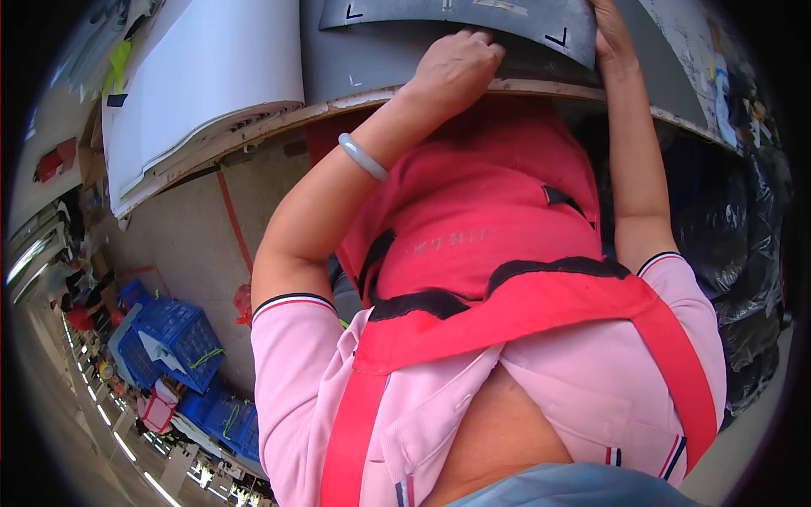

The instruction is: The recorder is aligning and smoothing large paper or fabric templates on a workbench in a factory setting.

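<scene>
A stiff grey sheet (pixel 456 24) with a curved near edge and black corner marks lies at the top of the head view, over a darker grey work surface (pixel 346 63). Holding the sheet by its right edge is my right hand (pixel 612 35), its fingertips partly hidden by the frame's top. My left hand (pixel 459 69), below a pale bangle (pixel 363 157), is curled closed at the sheet's near edge. Whatever sits in those fingers, if anything, is too hidden to name.
A thick stack of large white sheets (pixel 211 84) covers the table's left part. The table's wooden edge (pixel 329 108) runs in front of my red apron (pixel 498 203). Blue plastic crates (pixel 182 329) stand on the floor at left. Black plastic bags (pixel 714 237) fill the right side.
</scene>
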Demonstrator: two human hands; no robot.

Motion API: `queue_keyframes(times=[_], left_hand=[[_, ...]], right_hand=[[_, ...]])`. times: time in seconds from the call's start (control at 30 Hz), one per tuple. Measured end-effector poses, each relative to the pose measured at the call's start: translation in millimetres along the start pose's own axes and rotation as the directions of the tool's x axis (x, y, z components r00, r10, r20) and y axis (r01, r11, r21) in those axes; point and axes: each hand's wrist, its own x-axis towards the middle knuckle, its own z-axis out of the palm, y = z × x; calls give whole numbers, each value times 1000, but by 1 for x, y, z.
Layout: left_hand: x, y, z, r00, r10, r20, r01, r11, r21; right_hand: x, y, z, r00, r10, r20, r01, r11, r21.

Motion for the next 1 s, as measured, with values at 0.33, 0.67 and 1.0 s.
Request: queue_keyframes(times=[0.33,0.67,1.0], left_hand=[[101,52,35,845,-37,-533,-185,916,-356],[41,-76,-85,662,-572,-484,151,735,-661],[-221,-326,-225,-108,-757,-644,439,545,-715]], right_hand=[[-10,70,67,904,-343,256,407,873,-268],[-55,56,45,901,-370,-226,134,734,-666],[-74,-26,4,876,-386,-291,115,752,-649]])
